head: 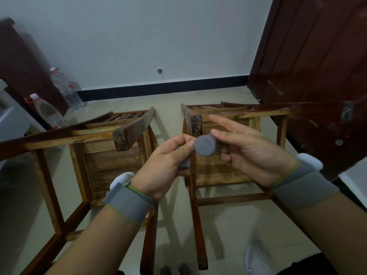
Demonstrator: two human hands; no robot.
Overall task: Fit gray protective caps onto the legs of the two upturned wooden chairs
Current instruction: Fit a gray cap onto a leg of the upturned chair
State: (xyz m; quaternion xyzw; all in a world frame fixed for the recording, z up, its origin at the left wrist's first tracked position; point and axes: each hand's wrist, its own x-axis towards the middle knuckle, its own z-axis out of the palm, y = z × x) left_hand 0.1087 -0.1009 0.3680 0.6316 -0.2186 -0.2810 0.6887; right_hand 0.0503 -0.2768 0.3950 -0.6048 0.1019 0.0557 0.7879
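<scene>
Wristbands (129, 203) gray, on both forearms. Gray cap (205, 145) was held above right chair (218, 173): left hand (164, 161) pinched its rim, right hand (252, 153) gripped it, index finger straight. Spare caps (165, 270) lay on the floor beside that chair's near leg.

Cap (205, 145) plain mid-grey, left chair (111, 155) and right chair (222, 175) amber wood grain with darker red-brown legs, wristbands (129, 203) grey edged lime-green, door (317, 56) dark red-brown, skirting (158, 89) black, wall (139, 36) pale grey-white, floor (170, 108) cream.

A plain home room: bare floor (228, 225), wooden door (317, 56), water bottles (65, 88).
</scene>
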